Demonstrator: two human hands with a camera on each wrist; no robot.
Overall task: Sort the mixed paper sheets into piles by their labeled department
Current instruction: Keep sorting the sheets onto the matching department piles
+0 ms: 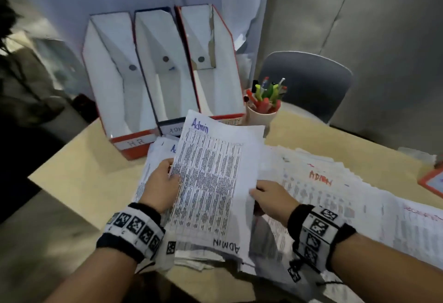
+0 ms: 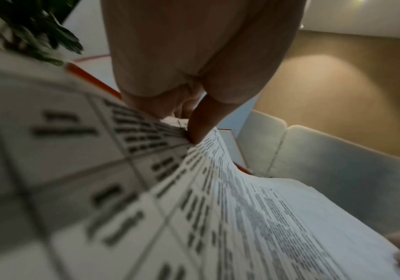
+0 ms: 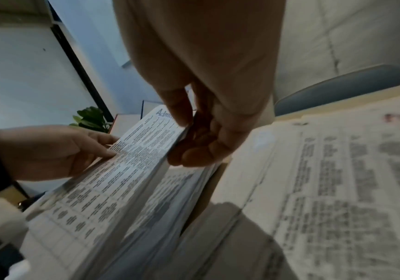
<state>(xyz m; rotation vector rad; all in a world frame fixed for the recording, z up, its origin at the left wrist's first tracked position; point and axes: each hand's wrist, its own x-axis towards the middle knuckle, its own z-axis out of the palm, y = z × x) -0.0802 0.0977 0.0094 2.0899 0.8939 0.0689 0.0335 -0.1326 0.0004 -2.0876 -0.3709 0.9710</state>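
A bundle of printed sheets (image 1: 211, 178) with "Admin" in blue on its top page hangs tilted above the table. My left hand (image 1: 165, 178) pinches its left edge, thumb on top (image 2: 199, 121). My right hand (image 1: 266, 195) pinches the right edge, thumb above and fingers curled below (image 3: 199, 149). The same bundle (image 3: 132, 157) shows in the right wrist view with the left hand (image 3: 57, 151) on its far side. Under the bundle lies another stack (image 1: 158, 156) with blue writing. To the right spreads a loose pile (image 1: 335, 183) whose top sheet reads "ADMIN" in red.
Three upright file boxes stand at the back of the table: one labelled HR (image 1: 115, 87), a middle one labelled ADM (image 1: 165, 75), a red-edged one (image 1: 211, 63). A cup of pens (image 1: 261, 103) sits beside them. A grey chair (image 1: 311, 82) stands behind the table (image 1: 84, 178).
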